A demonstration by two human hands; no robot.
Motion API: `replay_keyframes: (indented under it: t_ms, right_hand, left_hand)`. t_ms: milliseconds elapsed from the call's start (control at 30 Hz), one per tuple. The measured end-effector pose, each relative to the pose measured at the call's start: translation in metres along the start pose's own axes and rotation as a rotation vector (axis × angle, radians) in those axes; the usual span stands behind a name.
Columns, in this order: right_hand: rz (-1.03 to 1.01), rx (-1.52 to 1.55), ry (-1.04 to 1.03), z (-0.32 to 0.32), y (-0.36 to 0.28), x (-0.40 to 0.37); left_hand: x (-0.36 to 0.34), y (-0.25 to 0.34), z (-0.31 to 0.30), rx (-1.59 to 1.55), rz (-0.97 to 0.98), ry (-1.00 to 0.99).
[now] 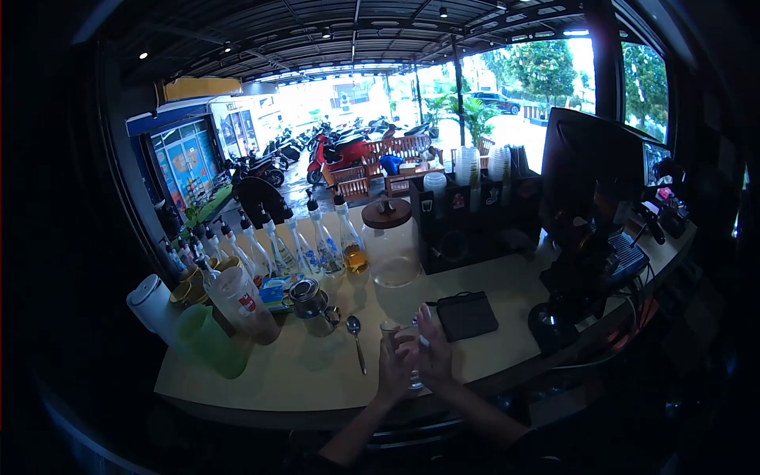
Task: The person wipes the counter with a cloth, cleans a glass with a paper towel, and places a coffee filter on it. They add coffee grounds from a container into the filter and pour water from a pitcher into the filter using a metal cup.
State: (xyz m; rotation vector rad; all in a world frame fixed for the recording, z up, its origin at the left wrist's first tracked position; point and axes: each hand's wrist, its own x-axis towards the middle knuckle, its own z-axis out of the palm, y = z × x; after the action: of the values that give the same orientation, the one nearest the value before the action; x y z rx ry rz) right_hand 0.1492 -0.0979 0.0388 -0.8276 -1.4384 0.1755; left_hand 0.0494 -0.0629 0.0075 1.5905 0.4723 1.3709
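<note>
A clear drinking glass (416, 379) is between my two hands above the front of the counter; parts of it show between the palms and above the fingers. My left hand (393, 370) is closed around its left side, fingers bent across it. Against the other side presses my right hand (433, 358), some of its fingers pointing up and partly hiding the glass. A small white spot shows on the right hand's fingers, too small to name. Left of the hands lies a metal spoon (357, 342). A dark flat pouch (467, 315) is just beyond the right hand.
A glass teapot (313, 307), a clear pitcher (241, 301) and a green pitcher (212, 342) stand left. Several pump bottles (323, 241) line the back beside a lidded jar (392, 249). A black cup rack (475, 229) and a dark machine (582, 261) stand right.
</note>
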Motion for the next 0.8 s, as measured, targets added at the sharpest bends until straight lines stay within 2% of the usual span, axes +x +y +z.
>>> replay_keyframes:
  t_ms: [33, 100, 133, 167, 200, 233, 300, 333, 367, 400, 433, 467, 500, 533, 567, 633, 667, 733, 767, 800]
  right_hand:
    - [0.028, 0.036, 0.078, -0.003, -0.002, 0.011]
    - [-0.011, -0.015, 0.114, -0.013, -0.003, 0.028]
    - [0.125, 0.057, -0.013, -0.024, -0.004, 0.034]
    - [0.261, 0.129, -0.141, -0.036, -0.003, 0.04]
    - [0.378, 0.236, -0.146, -0.045, 0.01, 0.046]
    - [0.378, 0.238, -0.145, -0.056, 0.018, 0.055]
    - [0.361, 0.31, -0.185, -0.074, 0.03, 0.068]
    - [0.398, 0.389, -0.271, -0.073, 0.034, 0.067]
    - [0.401, 0.39, -0.271, -0.07, 0.035, 0.061]
    - [0.536, 0.392, -0.308, -0.066, 0.036, 0.052]
    - [0.674, 0.393, -0.346, -0.061, 0.031, 0.048]
    - [0.573, 0.36, -0.213, -0.057, 0.025, 0.048]
    - [0.574, 0.362, -0.216, -0.059, 0.033, 0.045]
    - [0.589, 0.312, -0.152, -0.059, 0.045, 0.044]
    - [0.604, 0.264, -0.086, -0.059, 0.054, 0.041]
    - [0.53, 0.235, -0.065, -0.057, 0.044, 0.047]
    - [0.509, 0.12, -0.103, -0.056, 0.037, 0.048]
    - [0.454, -0.097, -0.208, -0.058, 0.039, 0.049]
    - [0.454, -0.096, -0.211, -0.059, 0.039, 0.051]
    - [0.397, 0.005, -0.294, -0.061, 0.038, 0.054]
  left_hand:
    - [-0.002, 0.003, 0.002, 0.002, 0.003, -0.001]
    - [-0.006, 0.005, 0.005, -0.125, -0.206, -0.121]
    - [-0.007, 0.003, 0.002, -0.169, -0.307, -0.167]
    - [-0.007, -0.002, 0.0, -0.171, -0.308, -0.167]
    - [-0.007, -0.009, -0.003, -0.452, -0.421, -0.258]
    - [-0.005, -0.006, -0.003, -0.734, -0.53, -0.348]
    - [-0.008, -0.005, 0.001, -0.818, -0.599, -0.385]
    - [-0.007, -0.011, 0.005, -1.235, -0.67, -0.423]
    - [-0.009, -0.016, 0.01, -1.656, -0.728, -0.451]
    - [-0.005, -0.016, 0.019, -1.855, -0.695, -0.448]
    - [-0.001, -0.013, 0.025, -1.857, -0.697, -0.442]
    - [0.004, -0.007, 0.03, -1.88, -0.729, -0.429]
    - [0.005, -0.004, 0.034, -1.904, -0.757, -0.419]
    - [0.004, -0.021, 0.028, -1.776, -0.861, -0.382]
    - [0.001, -0.03, 0.023, -1.772, -0.859, -0.377]
    - [0.002, -0.027, 0.022, -1.118, -0.833, -0.319]
    - [-0.001, -0.023, 0.022, -0.643, -0.675, -0.308]
    - [-0.003, -0.024, 0.016, -0.74, -0.678, -0.307]
    - [-0.004, -0.027, 0.013, -0.838, -0.676, -0.313]
    - [-0.003, -0.028, 0.011, -1.1, -0.637, -0.376]
